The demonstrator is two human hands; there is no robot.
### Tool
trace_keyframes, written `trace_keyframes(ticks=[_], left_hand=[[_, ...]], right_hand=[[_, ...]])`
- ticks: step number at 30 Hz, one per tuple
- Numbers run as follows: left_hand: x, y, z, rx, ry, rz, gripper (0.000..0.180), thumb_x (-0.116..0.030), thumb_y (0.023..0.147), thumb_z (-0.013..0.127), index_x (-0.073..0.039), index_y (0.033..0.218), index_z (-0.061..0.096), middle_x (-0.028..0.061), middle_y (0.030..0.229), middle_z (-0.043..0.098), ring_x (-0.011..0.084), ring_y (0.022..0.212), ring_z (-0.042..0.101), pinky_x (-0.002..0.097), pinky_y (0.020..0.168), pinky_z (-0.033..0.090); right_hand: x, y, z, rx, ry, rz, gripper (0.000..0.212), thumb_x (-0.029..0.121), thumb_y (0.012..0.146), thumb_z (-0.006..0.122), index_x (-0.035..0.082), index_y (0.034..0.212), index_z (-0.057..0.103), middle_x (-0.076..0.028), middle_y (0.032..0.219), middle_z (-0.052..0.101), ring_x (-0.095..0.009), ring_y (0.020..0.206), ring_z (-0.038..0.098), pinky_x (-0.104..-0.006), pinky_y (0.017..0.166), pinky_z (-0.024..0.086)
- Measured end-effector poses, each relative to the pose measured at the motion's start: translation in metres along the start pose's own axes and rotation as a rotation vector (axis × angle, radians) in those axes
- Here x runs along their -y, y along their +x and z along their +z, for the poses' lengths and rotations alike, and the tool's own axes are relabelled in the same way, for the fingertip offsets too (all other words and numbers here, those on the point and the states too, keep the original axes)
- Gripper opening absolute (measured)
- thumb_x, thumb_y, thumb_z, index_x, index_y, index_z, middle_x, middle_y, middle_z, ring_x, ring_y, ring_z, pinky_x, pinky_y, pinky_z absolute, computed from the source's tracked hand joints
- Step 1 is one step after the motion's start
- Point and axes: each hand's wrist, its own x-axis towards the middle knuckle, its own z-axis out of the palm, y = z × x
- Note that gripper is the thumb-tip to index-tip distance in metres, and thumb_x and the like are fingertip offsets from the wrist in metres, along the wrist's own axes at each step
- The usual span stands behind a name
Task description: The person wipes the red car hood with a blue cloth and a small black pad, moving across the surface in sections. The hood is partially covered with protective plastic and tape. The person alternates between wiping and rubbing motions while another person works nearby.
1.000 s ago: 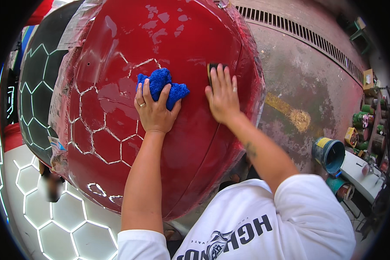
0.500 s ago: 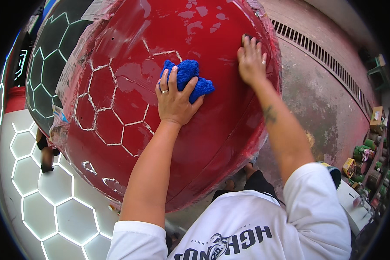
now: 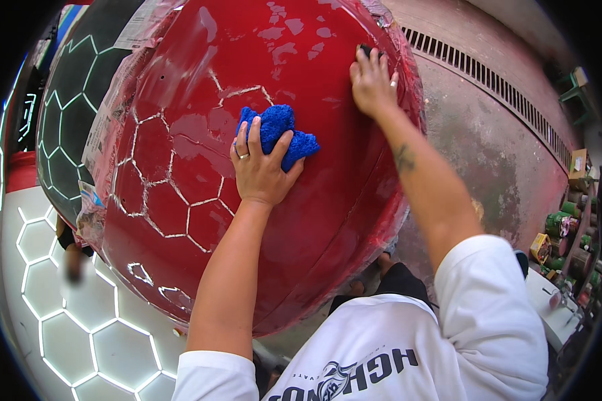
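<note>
A glossy, wet-looking red car panel [image 3: 301, 220] curves out in front of me, with white hexagonal light reflections across its left half. My left hand [image 3: 259, 160] rests on the middle of it, fingers curled over a crumpled blue cloth [image 3: 274, 127]. Farther off, by the panel's right edge, my right hand [image 3: 373, 85] presses down on a small dark pad [image 3: 366, 51]. Only a bit of that pad shows past the fingertips, so its exact kind is hidden.
Newspaper masking [image 3: 107, 127] and pinkish plastic film [image 3: 415, 100] border the panel. Dark glass [image 3: 70, 113] lies beyond the left masking. A floor drain grate [image 3: 488, 77] runs along the right. Cans [image 3: 558, 224], a cardboard box [image 3: 578, 164] and a white bench [image 3: 552, 307] stand at far right.
My right hand has slid a little farther away along the panel's right edge with the dark pad. My left hand and the blue cloth keep their place on the panel; the view has shifted slightly.
</note>
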Motion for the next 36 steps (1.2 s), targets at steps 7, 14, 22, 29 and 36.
trace_keyframes(ticks=[7,14,22,29,36], left_hand=[[0.012,-0.010,-0.015,0.001,0.038,0.012,0.056,-0.045,0.081,0.086,-0.033,0.133,0.071,0.0195,0.162,0.040,0.0444,0.152,0.035,0.0599,0.119,0.037],[0.001,0.004,-0.003,-0.021,-0.006,0.039,0.054,-0.040,0.082,0.084,-0.030,0.133,0.069,0.0200,0.162,0.040,0.0455,0.151,0.035,0.0599,0.119,0.036],[0.011,-0.011,-0.013,0.030,0.018,0.002,0.050,-0.039,0.083,0.083,-0.027,0.129,0.068,0.0183,0.162,0.040,0.0450,0.153,0.033,0.0615,0.120,0.034],[0.001,0.001,-0.008,-0.009,-0.014,0.025,0.048,-0.041,0.084,0.083,-0.028,0.128,0.069,0.0181,0.162,0.040,0.0447,0.153,0.034,0.0615,0.119,0.035],[0.008,-0.010,-0.011,0.005,0.009,0.010,0.048,-0.041,0.083,0.083,-0.028,0.128,0.070,0.0182,0.162,0.040,0.0444,0.152,0.035,0.0607,0.120,0.035]], right_hand=[[0.090,-0.213,-0.041,0.295,0.104,-0.225,0.067,0.037,0.108,0.058,0.014,0.168,0.039,-0.017,0.178,0.026,-0.037,0.166,0.019,-0.0683,0.130,0.013],[0.015,0.035,-0.001,-0.030,-0.076,-0.122,0.058,0.042,0.114,0.043,0.018,0.166,0.041,-0.016,0.175,0.035,-0.039,0.161,0.031,-0.0702,0.128,0.022],[0.094,-0.220,-0.037,0.258,0.100,-0.211,0.067,0.037,0.110,0.054,0.016,0.171,0.034,-0.018,0.178,0.026,-0.039,0.166,0.020,-0.0718,0.128,0.013],[-0.015,0.034,-0.020,0.111,-0.002,0.057,0.059,0.043,0.115,0.040,0.017,0.168,0.035,-0.019,0.176,0.030,-0.042,0.162,0.029,-0.0758,0.125,0.022],[0.075,-0.242,-0.025,0.178,0.180,-0.046,0.069,0.034,0.111,0.052,0.015,0.172,0.027,-0.020,0.180,0.019,-0.041,0.167,0.016,-0.0717,0.129,0.007]])
